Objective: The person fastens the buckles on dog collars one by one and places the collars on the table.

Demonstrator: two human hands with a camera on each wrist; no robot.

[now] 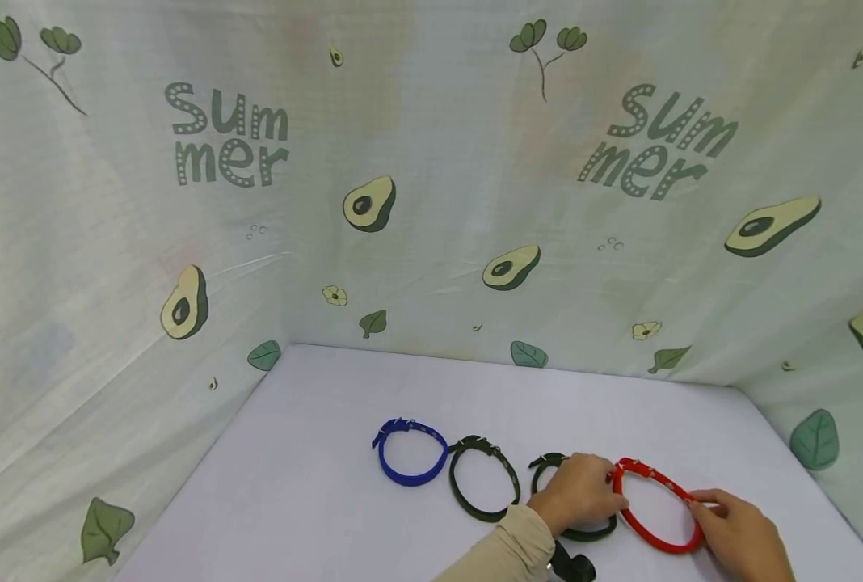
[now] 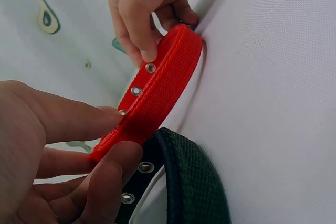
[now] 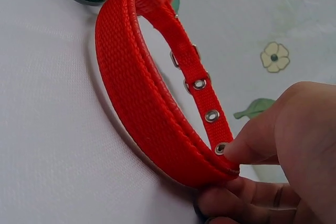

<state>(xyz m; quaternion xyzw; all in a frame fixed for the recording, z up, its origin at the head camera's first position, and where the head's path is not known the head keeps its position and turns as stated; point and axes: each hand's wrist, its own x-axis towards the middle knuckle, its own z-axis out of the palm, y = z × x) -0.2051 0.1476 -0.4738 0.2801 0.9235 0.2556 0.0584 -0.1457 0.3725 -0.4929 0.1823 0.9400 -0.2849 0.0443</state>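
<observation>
A red collar (image 1: pixel 660 543) with metal eyelets and a buckle forms a closed loop at the right of the table. My left hand (image 1: pixel 583 487) pinches its left side between thumb and fingers. On its right side my right hand (image 1: pixel 743 533) pinches the band, the thumb beside an eyelet in the right wrist view. The red band (image 3: pixel 152 114) stands on its edge there. Beneath my left hand lies a dark green collar (image 1: pixel 593 535), partly hidden by that hand; its eyelets show in the left wrist view.
Left of my hands lie another dark green collar (image 1: pixel 484 516) and a blue collar (image 1: pixel 411 480), both looped. A black object (image 1: pixel 575 567) shows beside the left sleeve (image 1: pixel 507 550). A printed cloth (image 1: pixel 431 162) hangs behind the white table (image 1: pixel 293 501).
</observation>
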